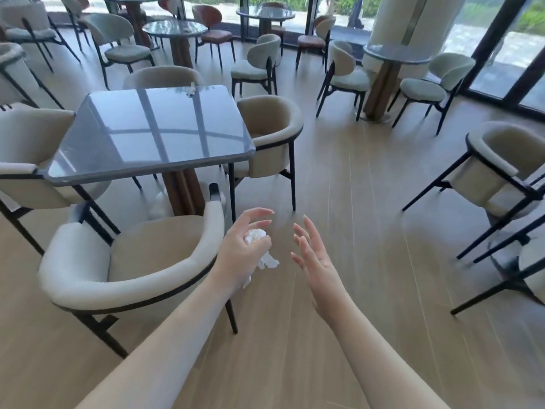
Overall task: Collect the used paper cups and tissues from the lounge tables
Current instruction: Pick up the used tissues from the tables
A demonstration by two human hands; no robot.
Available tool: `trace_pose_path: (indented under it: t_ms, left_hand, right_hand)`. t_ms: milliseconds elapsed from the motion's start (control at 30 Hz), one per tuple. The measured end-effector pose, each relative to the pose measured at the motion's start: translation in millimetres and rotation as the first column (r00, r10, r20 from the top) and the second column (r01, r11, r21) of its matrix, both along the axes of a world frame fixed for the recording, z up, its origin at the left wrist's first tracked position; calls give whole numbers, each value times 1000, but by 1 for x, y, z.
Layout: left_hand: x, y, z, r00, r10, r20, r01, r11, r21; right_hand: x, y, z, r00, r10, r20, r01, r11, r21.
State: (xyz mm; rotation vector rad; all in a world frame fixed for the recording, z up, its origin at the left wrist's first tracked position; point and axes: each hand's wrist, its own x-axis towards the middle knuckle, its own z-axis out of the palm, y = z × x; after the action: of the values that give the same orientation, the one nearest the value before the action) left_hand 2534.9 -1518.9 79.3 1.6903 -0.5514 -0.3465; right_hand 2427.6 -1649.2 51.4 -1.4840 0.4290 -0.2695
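Observation:
My left hand [240, 249] holds a crumpled white tissue [267, 259] in its palm, over the wooden floor beside a cream armchair. Part of the tissue hangs below the hand, and the index and middle fingers stick out above it. My right hand [314, 256] hovers just to the right, fingers spread and relaxed, holding nothing. A small white scrap [191, 90] lies near the far edge of the grey square table [153, 134]. No paper cup is in view.
Cream armchairs [132, 261] surround the square table. More armchairs [498, 169] stand at the right. Round glass tables [175, 28] with chairs fill the back, near a white pillar [410, 22] and tall windows. Open wooden floor [354, 187] runs between the tables.

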Motion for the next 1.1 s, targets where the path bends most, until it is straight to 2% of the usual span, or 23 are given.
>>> trace_pose_path:
  t_ms: [267,567,767,1100]
  left_hand:
    - [72,-118,-12,999,-34,27,34,999,-5]
    - [137,-256,2,999,-38,39,37,999,21]
    - [192,-300,-14,1000,5,6,-5,999,53]
    - [336,-387,-37,998,38,-42,-39,999,-23]
  right_hand:
    - [66,-115,-3,1000,-9,27,10,999,-31]
    - [134,-262,8,999,-9,42,9,1000,-4]
    - [190,-305,-10,999,41,29,-41,999,21]
    - [346,-377,-29,992,122,-28,-121,992,40]
